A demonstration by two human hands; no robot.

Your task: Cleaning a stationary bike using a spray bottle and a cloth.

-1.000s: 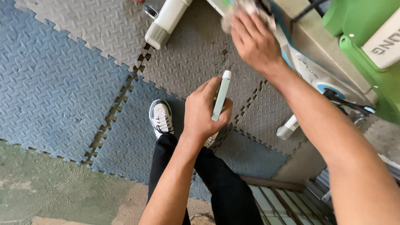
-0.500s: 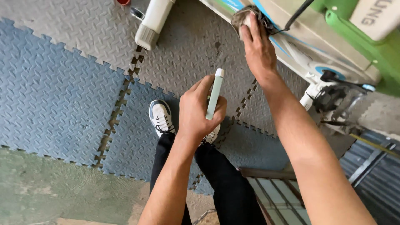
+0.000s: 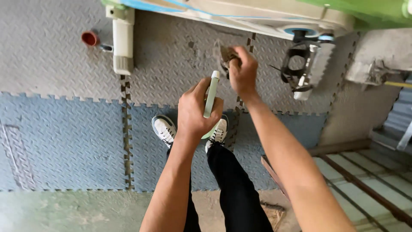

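Above grey mat (image 3: 64, 56), bottle (image 3: 211, 96), cloth (image 3: 226, 55)

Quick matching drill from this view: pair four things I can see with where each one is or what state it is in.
1. pale green bottle
2. crumpled rag
3. black pedal
4. red cap

A. lying on the grey mat, upper left
B. held upright in the left hand
C. hanging from the bike's crank at right
D. bunched in the right hand

Pairs: 1-B, 2-D, 3-C, 4-A
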